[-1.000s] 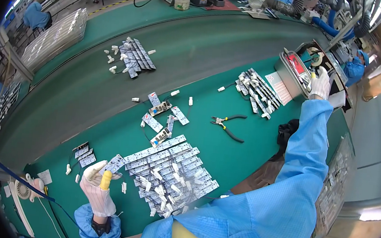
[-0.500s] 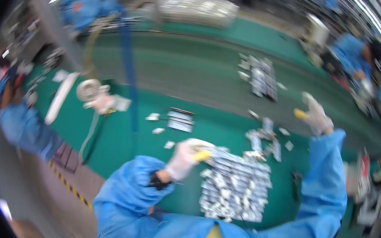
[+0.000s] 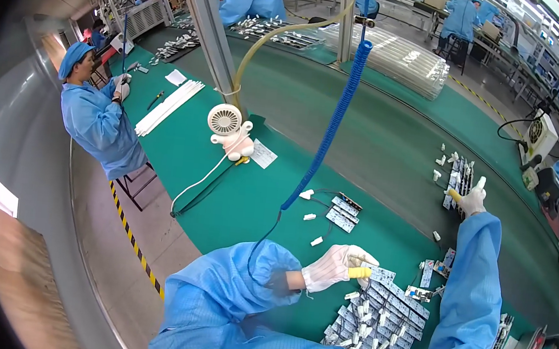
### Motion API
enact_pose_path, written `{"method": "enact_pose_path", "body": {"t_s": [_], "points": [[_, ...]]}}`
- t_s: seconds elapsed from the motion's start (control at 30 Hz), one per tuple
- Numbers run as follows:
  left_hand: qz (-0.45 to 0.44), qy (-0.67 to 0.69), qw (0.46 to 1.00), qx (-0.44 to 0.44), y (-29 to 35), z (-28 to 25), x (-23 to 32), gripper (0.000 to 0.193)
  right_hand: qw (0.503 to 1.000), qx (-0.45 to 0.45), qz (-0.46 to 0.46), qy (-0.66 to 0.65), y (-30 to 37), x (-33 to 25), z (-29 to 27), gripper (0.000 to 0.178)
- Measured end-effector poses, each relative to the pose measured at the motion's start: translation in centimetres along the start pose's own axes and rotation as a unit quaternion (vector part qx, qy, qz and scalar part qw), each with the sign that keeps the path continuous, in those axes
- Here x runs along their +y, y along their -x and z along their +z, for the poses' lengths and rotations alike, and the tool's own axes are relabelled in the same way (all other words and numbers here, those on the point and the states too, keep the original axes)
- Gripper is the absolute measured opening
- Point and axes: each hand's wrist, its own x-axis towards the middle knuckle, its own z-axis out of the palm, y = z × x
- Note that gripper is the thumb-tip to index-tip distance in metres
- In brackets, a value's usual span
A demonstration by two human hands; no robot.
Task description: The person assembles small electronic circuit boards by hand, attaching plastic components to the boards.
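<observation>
My left hand (image 3: 338,268), in a white glove with a yellow finger cover, is closed at the top corner of a dense pile of circuit boards (image 3: 406,302). Its fingertips pinch the end of a narrow circuit board (image 3: 382,274). Thin wires and white connectors (image 3: 364,328) lie across the pile. My right hand (image 3: 473,199), gloved the same way, reaches out over the dark belt. Thumb and forefinger are spread beside a row of circuit boards (image 3: 460,174), the yellow thumb cover at its near edge. Whether the thumb touches them I cannot tell.
Three connected boards (image 3: 343,214) lie on the green table left of the pile. A coiled blue hose (image 3: 336,122) hangs above. Farther left are a small fan (image 3: 225,121) and white strips (image 3: 169,108). A co-worker (image 3: 95,114) works at the far left.
The view has swung and sharpened, shifting the scene. My right hand has come to the row of boards on the belt. My left hand stays at the pile's corner.
</observation>
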Motion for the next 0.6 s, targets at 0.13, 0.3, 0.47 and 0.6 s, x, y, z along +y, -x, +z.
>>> {"method": "enact_pose_path", "body": {"t_s": [0.13, 0.3, 0.47, 0.6], "points": [[-0.013, 0.034, 0.999, 0.003, 0.3, 0.0, -0.1, 0.025, 0.998, -0.038, 0.014, 0.057, 1.3, -3.7, 0.9, 0.131], [-0.003, 0.05, 0.999, -0.002, -0.2, -0.3, -0.7, 0.024, 0.991, -0.067, 0.003, 0.117, 1.2, -5.0, 1.2, 0.128], [-0.015, 0.021, 1.0, -0.006, -0.5, -0.8, -0.1, 0.022, 0.986, -0.067, -0.002, 0.153, 2.2, -7.3, 0.6, 0.129], [-0.023, 0.025, 0.999, 0.006, -0.2, -0.3, 0.4, 0.023, 0.985, -0.094, 0.026, 0.14, 2.3, -8.1, 0.4, 0.13]]}}
